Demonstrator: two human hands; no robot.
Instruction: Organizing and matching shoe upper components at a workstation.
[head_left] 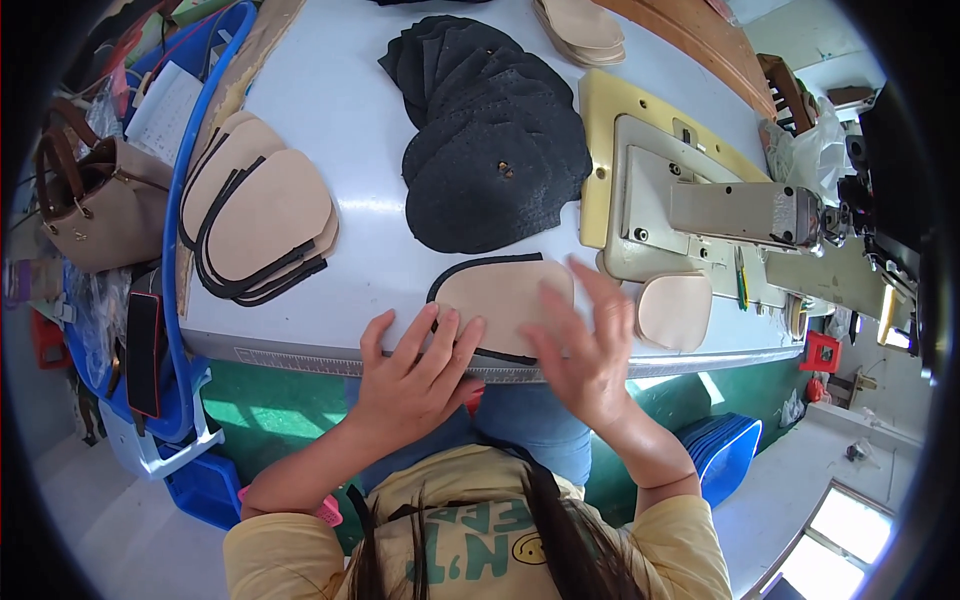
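Note:
A beige rounded panel [500,303] with a black edging strip [480,262] along its curved left side lies flat near the table's front edge. My left hand [420,365] rests with spread fingers on the panel's lower left part, fingertips on the strip and beige face. Over the panel's right end is my right hand [590,345], its fingers apart and partly smeared by motion. It appears to hold nothing; whether its fingertips touch the panel I cannot tell. A smaller stack of plain beige rounded pieces [675,312] lies just right of my right hand.
Black-edged beige panels [270,215] overlap at the left. Black rounded pieces [490,180] fan out behind the panel. A sewing machine [740,212] with green-handled snips [741,278] beside it stands right. A metal ruler [310,361] runs along the front edge. Blue-rimmed bin [178,230] adjoins the left.

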